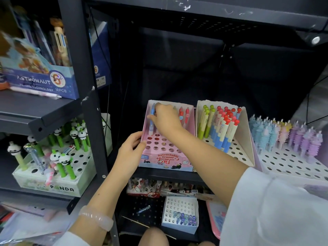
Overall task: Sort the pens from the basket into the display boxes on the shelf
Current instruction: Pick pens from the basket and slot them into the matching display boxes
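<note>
A person sorting stock at a dark metal shelf (168, 174) works over the pink display box (166, 157), the one printed "Retractable eraser". The right hand (166, 119) reaches into the box's back left corner, its fingers (154, 118) closed round a blue pen (152, 119) standing upright there, its lower end at or in a hole of the rear row. The left hand (131, 148) steadies the box, fingers curled over its left wall. Two red pens (183, 115) stand at the back right of the same box; most of its holes are bare. Just beside it, a white display box (246, 132) carries green, red and blue pens. The basket itself is not in view.

The step in hand looks to be seating the blue pen. Next, judging from this, the pen must be pushed down straight until it stands alone, then released, while the left hand keeps the light carton from sliding.
</note>
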`<state>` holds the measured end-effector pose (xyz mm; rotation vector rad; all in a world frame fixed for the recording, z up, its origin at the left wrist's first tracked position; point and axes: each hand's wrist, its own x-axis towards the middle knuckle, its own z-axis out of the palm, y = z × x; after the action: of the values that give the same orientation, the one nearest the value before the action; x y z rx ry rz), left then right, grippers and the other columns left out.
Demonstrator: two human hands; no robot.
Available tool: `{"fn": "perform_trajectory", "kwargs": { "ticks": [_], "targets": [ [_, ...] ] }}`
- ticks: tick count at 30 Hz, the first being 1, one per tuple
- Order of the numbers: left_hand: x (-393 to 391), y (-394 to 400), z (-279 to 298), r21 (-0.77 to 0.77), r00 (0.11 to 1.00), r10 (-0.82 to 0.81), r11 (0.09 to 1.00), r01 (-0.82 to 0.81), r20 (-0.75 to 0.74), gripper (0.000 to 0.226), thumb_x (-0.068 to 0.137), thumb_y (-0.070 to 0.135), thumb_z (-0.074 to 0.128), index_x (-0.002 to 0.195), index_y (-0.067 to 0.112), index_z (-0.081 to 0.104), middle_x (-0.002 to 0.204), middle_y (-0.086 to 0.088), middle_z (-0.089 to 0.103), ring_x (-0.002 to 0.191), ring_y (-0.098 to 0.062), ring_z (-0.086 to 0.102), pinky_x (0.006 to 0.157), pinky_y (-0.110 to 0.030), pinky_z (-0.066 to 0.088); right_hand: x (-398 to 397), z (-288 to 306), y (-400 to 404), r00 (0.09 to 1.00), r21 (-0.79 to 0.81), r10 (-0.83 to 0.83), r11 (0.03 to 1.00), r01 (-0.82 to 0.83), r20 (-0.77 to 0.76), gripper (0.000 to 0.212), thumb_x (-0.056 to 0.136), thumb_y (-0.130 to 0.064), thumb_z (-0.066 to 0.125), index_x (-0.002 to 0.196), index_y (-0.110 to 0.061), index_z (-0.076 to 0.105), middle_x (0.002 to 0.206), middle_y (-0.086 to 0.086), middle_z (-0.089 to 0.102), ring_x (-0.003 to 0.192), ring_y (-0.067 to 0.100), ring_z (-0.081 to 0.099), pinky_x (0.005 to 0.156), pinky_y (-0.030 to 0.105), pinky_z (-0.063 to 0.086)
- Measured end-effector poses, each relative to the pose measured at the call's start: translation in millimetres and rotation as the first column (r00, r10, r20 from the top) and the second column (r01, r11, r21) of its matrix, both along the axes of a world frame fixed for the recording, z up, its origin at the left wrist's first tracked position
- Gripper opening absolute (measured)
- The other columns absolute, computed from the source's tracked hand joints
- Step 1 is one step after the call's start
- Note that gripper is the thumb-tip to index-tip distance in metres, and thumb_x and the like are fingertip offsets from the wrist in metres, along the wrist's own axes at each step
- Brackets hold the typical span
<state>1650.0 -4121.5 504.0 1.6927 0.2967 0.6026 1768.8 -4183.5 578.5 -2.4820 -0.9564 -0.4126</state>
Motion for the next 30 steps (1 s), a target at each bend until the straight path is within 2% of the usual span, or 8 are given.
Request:
{"fn": "perform_trajectory", "kwargs": {
  "ticks": [3,6,9,13,16,20,27,30],
  "targets": [
    [-1,-1,1,0.009,1.000,-0.006,1.000,0.006,0.000,0.029,0.095,0.014,0.046,0.117,0.032,0.053,0.109,0.022,0.059,0.096,0.015,0.055,0.073,-0.010,0.043,-2,-1,6,0.997,-0.076,-0.048,0.996,0.052,0.052,0.018,0.092,-0.017,0.055,0.103,-0.003,0.058,0.096,0.013,0.065,0.090,0.028,0.061,0.067,0.030,0.035],
    [-3,-1,3,0.011,1.000,-0.013,1.000,0.013,0.005,0.029,0.095,0.014,0.046,0.119,0.028,0.054,0.110,0.022,0.059,0.097,0.016,0.053,0.071,-0.004,0.043,-4,0,3,0.998,-0.063,-0.062,0.996,0.063,0.012,0.019,0.092,-0.014,0.054,0.107,-0.003,0.056,0.102,0.013,0.063,0.094,0.027,0.059,0.069,0.028,0.033],
    [-7,-3,11,0.014,0.999,0.003,1.000,-0.004,0.043,0.025,0.094,0.016,0.048,0.108,0.035,0.055,0.107,0.021,0.059,0.094,0.019,0.053,0.067,0.002,0.040,-8,6,-10,0.997,0.001,-0.016,1.000,0.016,-0.071,0.025,0.092,-0.012,0.050,0.115,-0.001,0.052,0.091,0.012,0.063,0.099,0.030,0.057,0.077,0.031,0.039],
    [-7,-16,26,0.050,0.993,0.054,0.997,-0.059,0.103,0.023,0.094,0.016,0.047,0.110,0.030,0.057,0.111,0.018,0.059,0.104,0.010,0.052,0.075,-0.006,0.043,-15,16,-42,0.974,0.167,0.129,0.981,-0.097,-0.188,0.032,0.090,-0.004,0.046,0.121,-0.007,0.054,0.090,0.013,0.068,0.076,0.023,0.061,0.071,0.035,0.052],
    [-3,-36,34,0.078,0.987,0.042,0.995,-0.055,0.153,0.025,0.094,0.011,0.047,0.108,0.028,0.058,0.111,0.015,0.059,0.104,0.010,0.053,0.079,-0.006,0.042,-16,20,-78,0.938,0.254,0.217,0.956,-0.148,-0.270,0.024,0.090,-0.008,0.050,0.112,-0.009,0.060,0.084,0.006,0.068,0.070,0.017,0.064,0.069,0.032,0.054],
    [10,-84,37,0.105,0.985,-0.072,0.993,0.056,0.156,0.030,0.094,0.008,0.046,0.097,0.036,0.055,0.106,0.021,0.057,0.091,0.024,0.049,0.072,0.004,0.036,-14,16,-142,0.900,0.282,0.241,0.949,-0.140,-0.363,0.019,0.094,-0.010,0.049,0.109,-0.011,0.061,0.080,-0.002,0.066,0.070,0.008,0.065,0.067,0.022,0.056],
    [39,-196,22,0.095,0.932,-0.358,0.931,0.352,0.062,0.021,0.094,0.007,0.047,0.104,0.024,0.056,0.101,0.019,0.057,0.090,0.016,0.052,0.075,0.000,0.040,-23,-8,-267,0.877,0.270,0.146,0.963,-0.020,-0.458,0.016,0.095,-0.012,0.047,0.093,-0.023,0.059,0.075,-0.006,0.066,0.061,-0.001,0.062,0.063,0.022,0.054],
    [42,-250,1,0.098,0.871,-0.492,0.866,0.491,-0.010,0.019,0.094,0.008,0.048,0.108,0.019,0.056,0.102,0.015,0.059,0.090,0.014,0.054,0.076,0.001,0.039,-30,-30,-330,0.862,0.274,0.063,0.957,0.090,-0.502,0.016,0.095,-0.010,0.048,0.101,-0.012,0.062,0.073,-0.003,0.067,0.058,-0.003,0.062,0.061,0.018,0.053]
  ]
}}
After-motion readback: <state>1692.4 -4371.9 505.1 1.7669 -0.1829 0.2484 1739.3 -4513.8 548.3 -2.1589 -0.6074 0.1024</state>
